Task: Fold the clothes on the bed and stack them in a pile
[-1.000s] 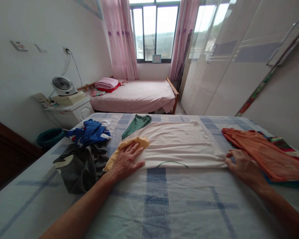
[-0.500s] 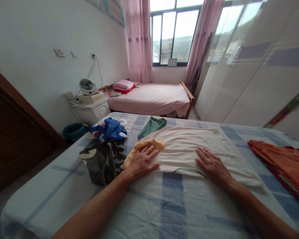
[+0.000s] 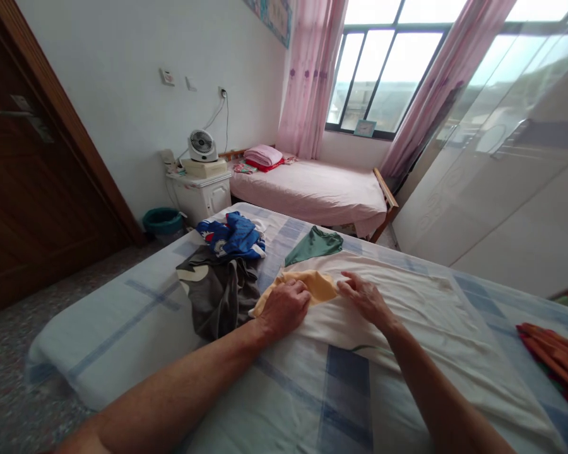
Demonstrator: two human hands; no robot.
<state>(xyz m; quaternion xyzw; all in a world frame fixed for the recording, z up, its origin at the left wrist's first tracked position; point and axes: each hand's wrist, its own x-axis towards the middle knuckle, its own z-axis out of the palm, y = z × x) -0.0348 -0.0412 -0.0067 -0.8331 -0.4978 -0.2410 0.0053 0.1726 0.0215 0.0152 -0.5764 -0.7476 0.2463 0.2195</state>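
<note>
Left hand [image 3: 286,309]: curled on the yellow sleeve [image 3: 322,287], cannot tell if gripping
Right hand [image 3: 363,297]: half open at the sleeve's end, hold unclear
Cream T-shirt [image 3: 421,289]: spread on the bed [image 3: 123,343]

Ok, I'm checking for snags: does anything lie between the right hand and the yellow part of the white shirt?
Nothing visible does: the right hand's fingers are at the right end of the yellow part. The left hand is over its nearer side, not between them.
</note>
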